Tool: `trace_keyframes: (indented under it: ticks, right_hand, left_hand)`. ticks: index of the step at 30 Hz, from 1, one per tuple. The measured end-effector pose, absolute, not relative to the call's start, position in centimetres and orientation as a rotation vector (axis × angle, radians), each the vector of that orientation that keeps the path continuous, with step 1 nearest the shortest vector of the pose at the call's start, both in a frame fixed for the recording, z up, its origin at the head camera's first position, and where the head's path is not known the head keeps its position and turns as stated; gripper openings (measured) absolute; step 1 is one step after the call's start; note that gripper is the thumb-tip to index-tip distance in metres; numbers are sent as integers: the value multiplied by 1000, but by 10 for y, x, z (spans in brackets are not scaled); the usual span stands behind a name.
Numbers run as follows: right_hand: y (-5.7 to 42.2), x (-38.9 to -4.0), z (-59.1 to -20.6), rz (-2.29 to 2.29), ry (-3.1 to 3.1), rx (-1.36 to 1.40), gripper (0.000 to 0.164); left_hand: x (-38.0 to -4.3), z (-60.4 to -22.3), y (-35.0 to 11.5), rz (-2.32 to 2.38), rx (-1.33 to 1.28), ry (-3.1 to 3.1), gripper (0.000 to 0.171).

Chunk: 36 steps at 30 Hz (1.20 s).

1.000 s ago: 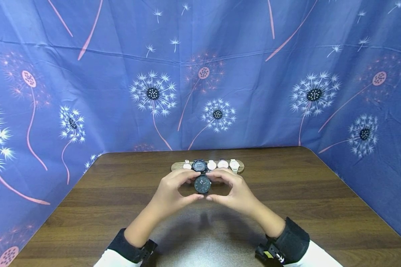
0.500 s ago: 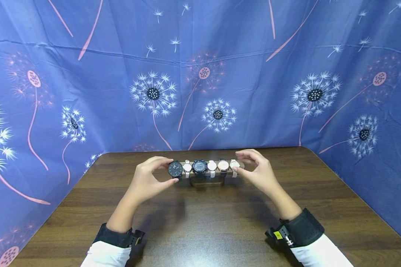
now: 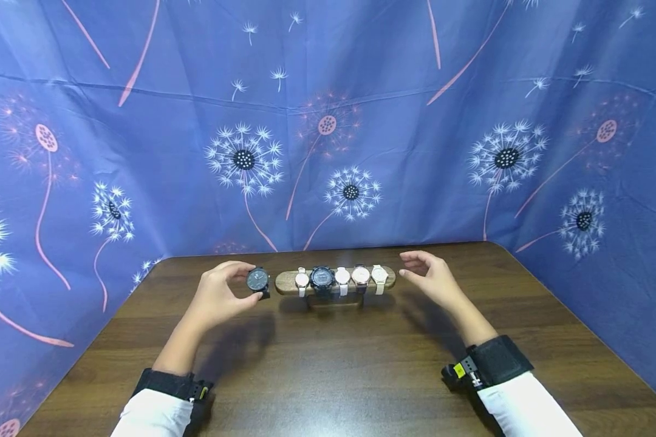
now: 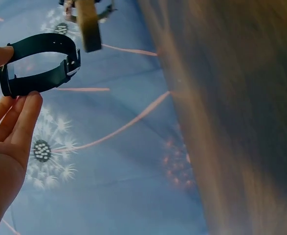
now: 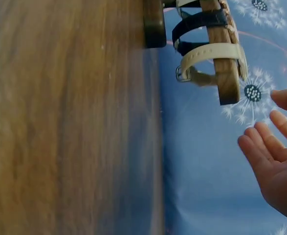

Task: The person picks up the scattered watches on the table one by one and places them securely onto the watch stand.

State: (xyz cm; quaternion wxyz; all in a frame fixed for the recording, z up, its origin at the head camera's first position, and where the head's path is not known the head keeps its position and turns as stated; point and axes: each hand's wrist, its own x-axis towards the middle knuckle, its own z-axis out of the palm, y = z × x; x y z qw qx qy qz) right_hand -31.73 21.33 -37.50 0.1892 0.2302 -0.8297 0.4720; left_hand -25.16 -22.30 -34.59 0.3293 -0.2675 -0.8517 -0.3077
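My left hand [image 3: 218,294] pinches a black wristwatch [image 3: 258,279] between thumb and fingers, just off the left end of a wooden watch stand [image 3: 287,283]. In the left wrist view the black watch's strap [image 4: 45,41] is buckled into a loop. Several watches sit along the stand's bar: a small white one [image 3: 302,280], a chunky dark one [image 3: 322,277] and others with pale dials. At the right end is a white watch [image 3: 379,275] with a cream strap [image 5: 211,51]. My right hand [image 3: 434,280] is beside that end, apart from it, fingers loosely bent and holding nothing.
A brown wooden table [image 3: 328,364] lies beneath, with the stand near its far edge. Behind and along the sides hangs a blue dandelion-print cloth [image 3: 415,182]. Black bands with small cameras [image 3: 459,370] circle both wrists.
Both hands held the black watch in front of the stand, then parted. My left hand slid the watch leftward off the stand's left end; my right hand moved right, away from the white watch.
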Motion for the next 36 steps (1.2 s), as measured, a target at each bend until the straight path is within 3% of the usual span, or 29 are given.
trace_keyframes:
  ticks: [13, 23, 36]
  right_hand:
    - [215, -327, -390, 1343, -2487, 659, 33]
    - [210, -329, -388, 1363, -2494, 687, 22]
    - [208, -329, -384, 1400, -2515, 710, 30]
  left_hand:
    - [-278, -363, -217, -831, -626, -2443, 45]
    - [-292, -366, -207, -886, -659, -2502, 45]
    - [-306, -367, -200, -854, -704, -2559, 44]
